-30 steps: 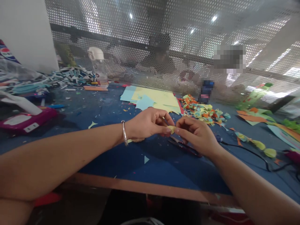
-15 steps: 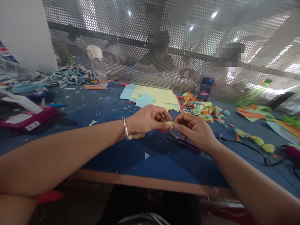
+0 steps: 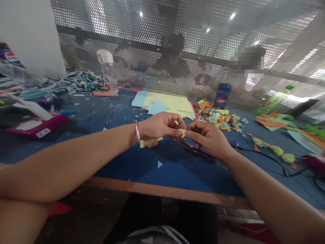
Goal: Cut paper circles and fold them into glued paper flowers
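Observation:
A small curled piece of yellow paper (image 3: 182,132) is between my two hands above the blue table. My left hand (image 3: 164,126), with a silver bangle at the wrist, pinches it between thumb and fingers. From the other side, my right hand (image 3: 207,137) has its thumb and finger pinched at the paper's right edge. Beneath my right hand lies a pair of dark-handled scissors (image 3: 199,151), partly covered. A brownish crumpled lump (image 3: 151,143) with yellow paper edges sits under my left wrist. Nearer the front edge is a pale triangular scrap (image 3: 159,164).
Yellow paper sheets (image 3: 177,102) lie ahead, beside a heap of colourful paper pieces (image 3: 223,118). A white-capped bottle (image 3: 109,73) stands back left, with a magenta device (image 3: 42,127) nearer. A black cable (image 3: 264,154) runs right. People sit behind the perforated screen (image 3: 142,44).
My hands have shifted very slightly, and the yellow paper has turned a little in my fingers. The whole view has moved a bit, showing more at the left.

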### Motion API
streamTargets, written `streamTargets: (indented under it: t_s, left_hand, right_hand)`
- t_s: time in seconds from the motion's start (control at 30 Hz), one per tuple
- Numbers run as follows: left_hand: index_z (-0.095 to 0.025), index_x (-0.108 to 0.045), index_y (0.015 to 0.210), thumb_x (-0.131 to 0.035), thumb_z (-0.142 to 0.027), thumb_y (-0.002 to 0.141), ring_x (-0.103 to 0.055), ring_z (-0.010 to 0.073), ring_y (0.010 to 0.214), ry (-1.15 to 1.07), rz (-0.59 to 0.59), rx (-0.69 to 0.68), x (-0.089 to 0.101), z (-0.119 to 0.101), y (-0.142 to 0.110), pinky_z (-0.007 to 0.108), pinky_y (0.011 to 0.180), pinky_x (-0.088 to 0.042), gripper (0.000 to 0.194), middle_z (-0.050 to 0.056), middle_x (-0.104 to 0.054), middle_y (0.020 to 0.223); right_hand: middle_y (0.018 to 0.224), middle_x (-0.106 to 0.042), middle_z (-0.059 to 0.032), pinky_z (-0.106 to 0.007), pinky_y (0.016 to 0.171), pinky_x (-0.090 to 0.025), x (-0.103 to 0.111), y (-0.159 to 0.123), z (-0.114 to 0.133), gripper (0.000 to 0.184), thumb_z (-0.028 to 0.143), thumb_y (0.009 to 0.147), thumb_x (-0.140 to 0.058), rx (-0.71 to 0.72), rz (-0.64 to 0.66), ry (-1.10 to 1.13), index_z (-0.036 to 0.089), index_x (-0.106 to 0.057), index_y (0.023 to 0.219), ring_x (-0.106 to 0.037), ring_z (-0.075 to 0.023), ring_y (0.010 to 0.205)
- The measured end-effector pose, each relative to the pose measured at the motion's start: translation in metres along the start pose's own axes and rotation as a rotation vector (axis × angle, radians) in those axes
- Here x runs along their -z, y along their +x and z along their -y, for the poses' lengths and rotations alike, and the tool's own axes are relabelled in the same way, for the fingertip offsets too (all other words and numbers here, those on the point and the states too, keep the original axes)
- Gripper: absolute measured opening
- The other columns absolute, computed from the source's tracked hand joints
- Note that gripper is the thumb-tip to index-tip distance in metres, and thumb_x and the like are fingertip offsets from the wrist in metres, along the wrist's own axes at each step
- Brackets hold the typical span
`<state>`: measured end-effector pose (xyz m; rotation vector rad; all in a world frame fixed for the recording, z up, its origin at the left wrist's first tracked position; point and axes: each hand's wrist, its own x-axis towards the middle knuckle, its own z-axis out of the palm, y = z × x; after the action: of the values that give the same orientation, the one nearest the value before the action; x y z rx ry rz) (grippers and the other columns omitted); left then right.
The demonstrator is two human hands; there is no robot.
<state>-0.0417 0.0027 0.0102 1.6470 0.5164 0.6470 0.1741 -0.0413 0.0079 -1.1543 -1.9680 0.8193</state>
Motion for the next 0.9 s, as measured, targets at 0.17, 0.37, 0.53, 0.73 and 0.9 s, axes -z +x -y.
streamTargets:
  t_s: [0.17,0.37,0.53,0.73,0.9]
  left_hand:
    - [-0.012,-0.066,0.096,-0.072,-0.014,0.083,-0.065,0.0105,0.066,0.042,-0.022,-0.007,0.001,0.000,0.000,0.027,0.070,-0.054,0.014,0.003,-0.072,0.075]
    - [-0.011,-0.067,0.101,-0.069,-0.014,0.086,-0.070,0.0121,0.069,0.079,-0.068,-0.001,0.000,-0.001,0.000,0.027,0.071,-0.056,0.015,0.005,-0.074,0.074]
    - [-0.010,-0.066,0.102,-0.063,-0.013,0.091,-0.072,0.0136,0.072,0.069,-0.120,-0.008,-0.006,-0.004,0.001,0.026,0.071,-0.056,0.012,0.006,-0.074,0.074]
    - [-0.011,-0.060,0.111,-0.069,-0.005,0.083,-0.070,0.0118,0.069,-0.039,-0.133,0.019,-0.013,-0.002,0.002,0.027,0.072,-0.055,0.030,0.002,-0.073,0.073]
    - [-0.012,-0.062,0.104,-0.068,-0.005,0.083,-0.071,0.0136,0.070,-0.001,-0.138,-0.001,-0.014,-0.002,0.000,0.027,0.071,-0.054,0.023,0.004,-0.074,0.072]
  right_hand:
    - [0.061,-0.054,0.0046,-0.021,0.044,-0.040,0.000,0.000,-0.002,0.031,0.046,0.085,-0.070,0.004,-0.008,0.038,0.017,-0.061,0.079,-0.049,-0.0068,0.044]
    - [0.056,-0.051,0.0057,-0.021,0.044,-0.037,0.001,0.002,-0.001,0.029,0.045,0.086,-0.068,0.018,-0.032,0.034,0.017,-0.061,0.079,-0.045,-0.0070,0.043]
    - [0.052,-0.049,0.0066,-0.023,0.044,-0.034,0.002,0.001,0.002,0.028,0.042,0.088,-0.065,0.013,-0.062,0.028,0.018,-0.058,0.076,-0.043,-0.0073,0.042]
    - [0.051,-0.049,0.0065,-0.024,0.044,-0.034,0.002,0.001,0.003,0.026,0.041,0.087,-0.064,0.015,-0.097,0.013,0.018,-0.059,0.076,-0.044,-0.0080,0.041]
    - [0.051,-0.050,0.0061,-0.024,0.044,-0.033,0.002,0.001,0.003,0.029,0.045,0.087,-0.066,0.017,-0.097,0.009,0.018,-0.059,0.075,-0.044,-0.0084,0.042]
